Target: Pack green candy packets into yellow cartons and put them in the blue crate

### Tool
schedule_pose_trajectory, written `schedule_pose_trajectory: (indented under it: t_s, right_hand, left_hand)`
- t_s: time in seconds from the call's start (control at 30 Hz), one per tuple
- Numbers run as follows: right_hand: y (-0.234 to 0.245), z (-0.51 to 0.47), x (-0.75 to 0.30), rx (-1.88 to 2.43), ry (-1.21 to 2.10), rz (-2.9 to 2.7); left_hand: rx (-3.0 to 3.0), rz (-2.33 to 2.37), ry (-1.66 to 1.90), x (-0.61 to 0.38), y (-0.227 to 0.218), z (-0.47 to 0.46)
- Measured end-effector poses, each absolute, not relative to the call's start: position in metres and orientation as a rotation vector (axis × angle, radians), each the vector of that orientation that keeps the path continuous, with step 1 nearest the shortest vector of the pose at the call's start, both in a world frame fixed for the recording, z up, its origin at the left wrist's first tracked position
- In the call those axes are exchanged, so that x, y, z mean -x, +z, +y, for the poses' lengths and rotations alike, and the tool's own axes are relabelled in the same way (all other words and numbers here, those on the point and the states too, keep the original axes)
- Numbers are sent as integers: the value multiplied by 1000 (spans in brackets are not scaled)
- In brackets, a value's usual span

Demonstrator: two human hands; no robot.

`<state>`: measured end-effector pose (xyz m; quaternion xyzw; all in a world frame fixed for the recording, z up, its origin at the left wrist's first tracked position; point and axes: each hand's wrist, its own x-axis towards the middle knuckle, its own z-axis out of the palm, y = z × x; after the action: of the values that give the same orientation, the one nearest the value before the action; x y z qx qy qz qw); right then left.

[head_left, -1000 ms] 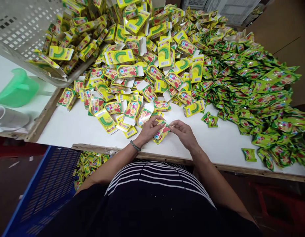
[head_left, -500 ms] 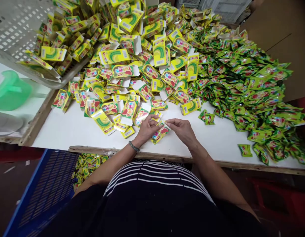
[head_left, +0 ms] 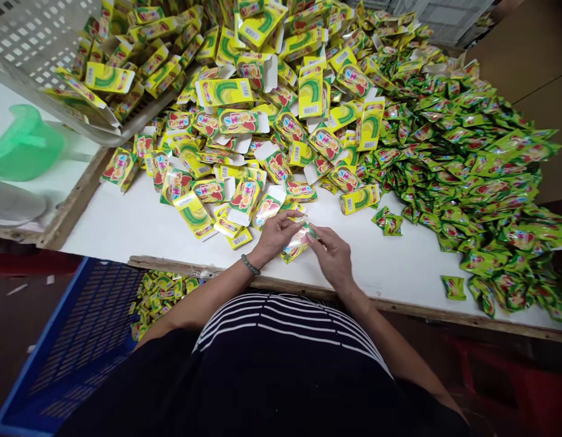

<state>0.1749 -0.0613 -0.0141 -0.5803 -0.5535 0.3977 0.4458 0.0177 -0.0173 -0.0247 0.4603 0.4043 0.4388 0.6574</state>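
Note:
Between my two hands, just above the white tabletop, is a small yellow and green candy box (head_left: 295,247) with printed fruit and lettering. My left hand (head_left: 275,235) is closed on its left side and upper end, a beaded bracelet on the wrist. At the upper right end, the fingers of my right hand (head_left: 332,252) pinch the box. My fingers partly cover that end, so I cannot tell whether its flap is closed. Just beyond my hands lies a heap of similar boxes (head_left: 244,200), several with white flaps sticking out.
Green candy packets (head_left: 481,182) are piled on the right. A white perforated basket (head_left: 30,54) spills boxes at the back left, near a green scoop (head_left: 26,145) and a white cup (head_left: 14,203). Below the table's wooden edge (head_left: 172,264), a blue crate (head_left: 81,340) holds boxes.
My right hand's fingers have moved in over the box's upper right end, covering more of it. My left hand keeps its hold. The whole view has shifted slightly.

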Motion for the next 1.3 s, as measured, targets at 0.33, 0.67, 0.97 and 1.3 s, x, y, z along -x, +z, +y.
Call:
schedule_pose_trajectory:
  t_s: [0.33,0.67,0.97,1.3]
  right_hand:
    - [-16,-40,-198,1475,964,-1550]
    - [-50,45,-292,2044,296,-1365]
    - [-11,-24,-253,1313,857,-1635]
    - [-29,57,-232,1589,459,-2049]
  left_hand:
    - [-1296,870,704,-9,-20,-16]
    - [-1430,860,489,-14,-25,-5]
    - [-860,1093,924,-10,-23,8]
    - [-812,899,677,-13,-20,3]
